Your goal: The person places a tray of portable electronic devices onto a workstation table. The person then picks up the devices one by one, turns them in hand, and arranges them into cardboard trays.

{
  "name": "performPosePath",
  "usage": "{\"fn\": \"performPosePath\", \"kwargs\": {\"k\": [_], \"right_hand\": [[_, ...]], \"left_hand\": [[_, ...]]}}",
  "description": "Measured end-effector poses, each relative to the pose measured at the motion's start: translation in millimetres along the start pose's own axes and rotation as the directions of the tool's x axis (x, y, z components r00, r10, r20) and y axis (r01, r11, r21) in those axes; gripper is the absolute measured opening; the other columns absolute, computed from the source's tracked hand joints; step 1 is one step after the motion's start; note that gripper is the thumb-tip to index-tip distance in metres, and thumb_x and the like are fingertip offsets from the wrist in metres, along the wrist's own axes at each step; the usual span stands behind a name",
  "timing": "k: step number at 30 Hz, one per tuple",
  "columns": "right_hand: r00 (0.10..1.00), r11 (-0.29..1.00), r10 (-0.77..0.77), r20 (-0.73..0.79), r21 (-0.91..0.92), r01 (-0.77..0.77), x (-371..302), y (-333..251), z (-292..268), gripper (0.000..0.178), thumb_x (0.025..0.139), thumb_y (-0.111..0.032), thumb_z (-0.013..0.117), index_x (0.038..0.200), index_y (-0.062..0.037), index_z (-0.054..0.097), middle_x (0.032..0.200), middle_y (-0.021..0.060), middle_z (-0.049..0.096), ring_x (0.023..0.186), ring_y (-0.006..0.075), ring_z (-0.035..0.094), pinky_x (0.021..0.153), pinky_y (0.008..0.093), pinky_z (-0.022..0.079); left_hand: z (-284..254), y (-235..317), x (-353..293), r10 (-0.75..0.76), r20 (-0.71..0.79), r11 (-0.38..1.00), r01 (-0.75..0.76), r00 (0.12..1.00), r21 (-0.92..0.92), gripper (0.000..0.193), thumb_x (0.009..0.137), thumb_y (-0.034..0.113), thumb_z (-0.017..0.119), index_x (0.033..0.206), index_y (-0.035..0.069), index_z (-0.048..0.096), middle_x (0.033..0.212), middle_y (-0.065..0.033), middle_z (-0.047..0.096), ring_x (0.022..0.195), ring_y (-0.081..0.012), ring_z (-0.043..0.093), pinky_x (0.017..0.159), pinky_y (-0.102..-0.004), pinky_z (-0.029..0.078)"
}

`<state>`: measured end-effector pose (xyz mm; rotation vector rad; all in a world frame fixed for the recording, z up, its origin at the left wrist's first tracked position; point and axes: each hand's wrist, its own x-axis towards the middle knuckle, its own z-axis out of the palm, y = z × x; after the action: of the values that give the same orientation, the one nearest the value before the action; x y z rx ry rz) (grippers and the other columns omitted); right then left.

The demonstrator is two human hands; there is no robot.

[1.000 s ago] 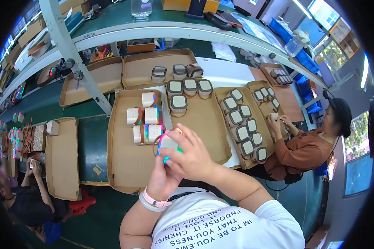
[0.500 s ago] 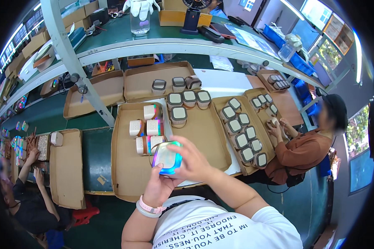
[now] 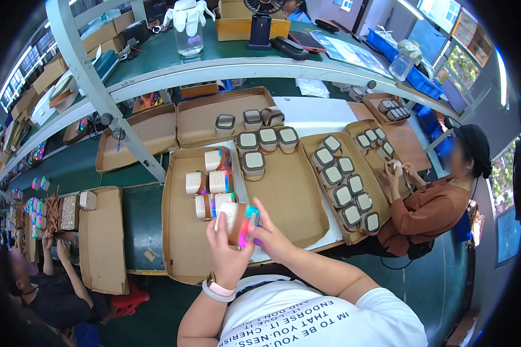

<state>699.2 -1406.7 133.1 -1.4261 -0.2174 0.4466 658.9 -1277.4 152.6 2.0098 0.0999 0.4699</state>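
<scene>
Between my two hands is a small cream cube speaker (image 3: 230, 216) with a brown strap and a band of coloured light, turned on its side. My left hand (image 3: 228, 250) grips its cream side with the fingers closed. From the right, my right hand (image 3: 272, 236) holds the glowing edge, its thumb and fingers round that side. Just beyond my hands, several similar speakers (image 3: 219, 181) with lit edges and brown straps lie in a shallow cardboard tray (image 3: 182, 254).
Another cardboard tray (image 3: 289, 202) holds several pale-topped, dark-rimmed speakers (image 3: 267, 137); more fill a tray (image 3: 327, 141) to the right. A metal shelf frame (image 3: 214, 72) crosses above the bench. A co-worker (image 3: 434, 191) handles a speaker at right; another person (image 3: 58, 289) works at left.
The speaker has been turned in my hands: its glowing ringed face pointed up before, and now its cream side and brown strap show. My left hand has moved higher on it.
</scene>
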Motion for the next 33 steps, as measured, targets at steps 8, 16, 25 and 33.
{"fn": "performPosePath", "kwargs": {"k": [8,16,25,33], "right_hand": [[0.974,0.64,0.164,0.158,0.734,-0.227,1,5,-1,0.059,0.09,-0.019,0.042,0.141,-0.0154,0.013,0.135,0.0097,0.037,0.121,0.0238,0.043,0.098,0.0395,0.039],[0.956,0.612,0.246,0.158,0.739,-0.28,-3,-1,-20,0.043,0.087,-0.021,0.046,0.127,-0.0054,0.04,0.12,0.0098,0.052,0.112,0.0249,0.051,0.096,0.0401,0.041],[0.966,0.744,0.146,0.216,0.62,-0.251,-7,9,-28,0.06,0.072,-0.012,0.059,0.126,-0.0146,0.035,0.118,0.0077,0.048,0.109,0.024,0.05,0.092,0.0374,0.042],[0.998,0.984,-0.007,0.063,0.18,-0.004,-7,-14,0,0.075,0.056,-0.006,0.069,0.121,-0.0163,0.035,0.117,0.0086,0.038,0.112,0.0231,0.041,0.096,0.033,0.035]], "left_hand": [[10,16,-3,0.219,0.075,0.921,-0.232,0.973,0.312,0.068,0.066,0.007,0.071,0.127,0.003,0.041,0.127,-0.0225,0.035,0.113,-0.0404,0.042,0.091,-0.0432,0.041],[7,13,-10,0.317,0.275,0.929,-0.356,0.908,0.104,0.067,0.07,0.011,0.068,0.128,0.005,0.038,0.128,-0.0254,0.033,0.116,-0.0424,0.038,0.096,-0.0478,0.035],[10,0,0,0.119,0.272,0.982,-0.073,0.955,-0.173,0.061,0.083,0.02,0.055,0.131,-0.003,0.026,0.132,-0.0248,0.026,0.121,-0.0406,0.031,0.102,-0.0438,0.027],[9,-13,18,-0.403,0.521,0.095,0.6,0.753,-0.794,0.019,0.091,0.027,0.04,0.094,0.009,0.047,0.094,-0.0069,0.055,0.086,-0.0179,0.055,0.077,-0.0303,0.046]]}}
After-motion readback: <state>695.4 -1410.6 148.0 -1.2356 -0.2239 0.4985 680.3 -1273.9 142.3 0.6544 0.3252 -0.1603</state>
